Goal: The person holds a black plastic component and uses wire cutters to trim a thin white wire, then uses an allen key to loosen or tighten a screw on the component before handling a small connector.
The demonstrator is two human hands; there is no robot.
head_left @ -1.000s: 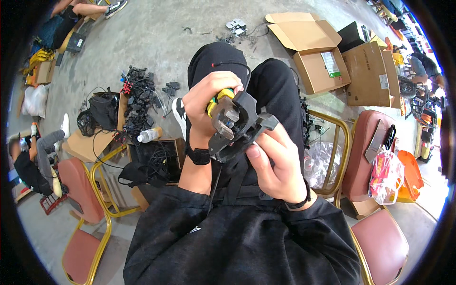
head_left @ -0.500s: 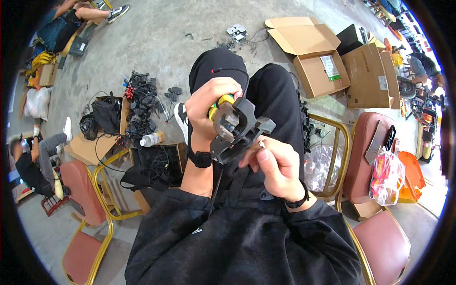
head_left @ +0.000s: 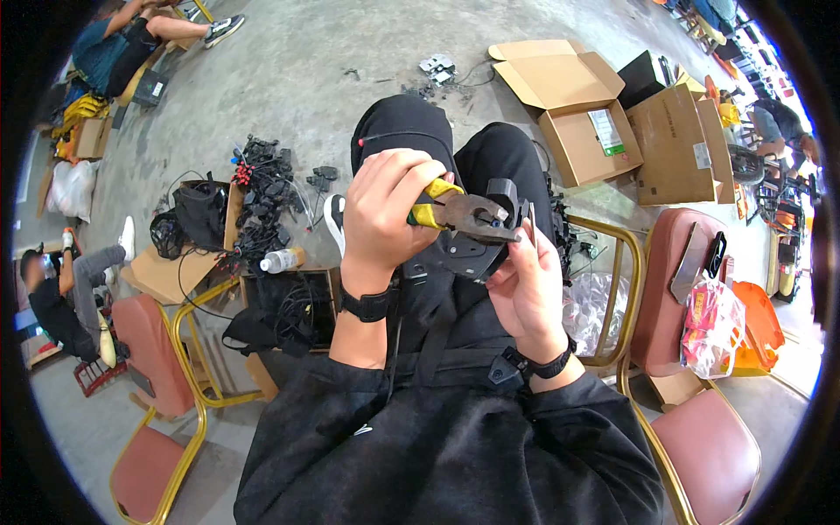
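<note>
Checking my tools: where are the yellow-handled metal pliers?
The pliers are in the left grip, near the head view's centre, overlapping the black plastic part.

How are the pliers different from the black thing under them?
The pliers have a grey metal head and yellow-and-green handles, but the black part is nearly all black. The pliers are slim toward the tip, while the black part is chunky. The pliers' head shows in front; the black part is partly hidden behind it. Both are up close to the person's hands.

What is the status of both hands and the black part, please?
Left hand closed on pliers. Right hand at black part's right edge, exact grip unclear. Pliers' head hides some of the part.
</note>
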